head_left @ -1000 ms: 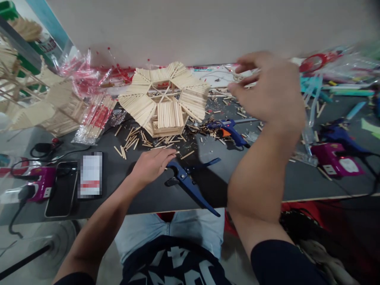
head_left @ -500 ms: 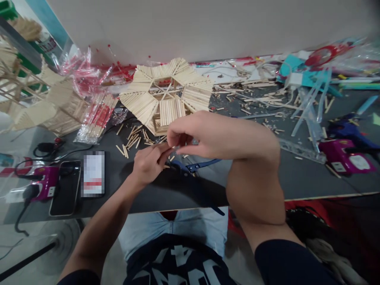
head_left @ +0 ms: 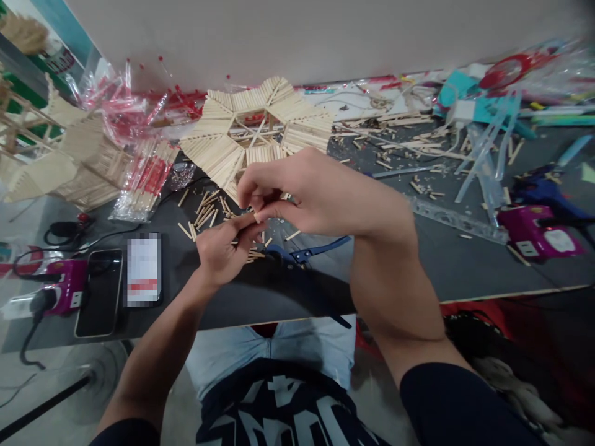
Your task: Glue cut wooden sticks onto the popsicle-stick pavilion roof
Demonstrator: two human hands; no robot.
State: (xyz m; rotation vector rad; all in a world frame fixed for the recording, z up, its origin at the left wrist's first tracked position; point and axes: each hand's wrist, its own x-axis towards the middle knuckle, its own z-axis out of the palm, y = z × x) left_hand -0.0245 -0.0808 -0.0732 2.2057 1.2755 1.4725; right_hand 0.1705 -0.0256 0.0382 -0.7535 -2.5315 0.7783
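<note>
Sticks [head_left: 203,214], short, straight and pale, are strewn in a loose heap on the table [head_left: 469,266], in front of the stick model [head_left: 264,152]. The model is built of close-laid pale strips, its slatted panels flared outward around an open, many-sided middle where crossed pieces are seen. The left hand [head_left: 220,251] is held low by the strewn sticks, its fingers bent close together; the right hand [head_left: 302,192] is arched above, thumb and forefinger nearly closed at the left fingertips. Whether anything is gripped between them cannot be told. A blue cutter [head_left: 302,255] is laid just to the right, its handles spread apart.

The table is dark grey, finished with a pale front edge and backed by a plain grey wall [head_left: 325,37].

At the left, a second stick model [head_left: 69,155], a purple socket box [head_left: 65,286], a dark phone [head_left: 99,294], a lit phone [head_left: 143,269] and a clear packet [head_left: 144,179] of red-marked sticks are seen. Farther right, a clear strip [head_left: 458,220] and another purple box [head_left: 539,232] are set down. The stick model's front is partly hidden by the right hand.
</note>
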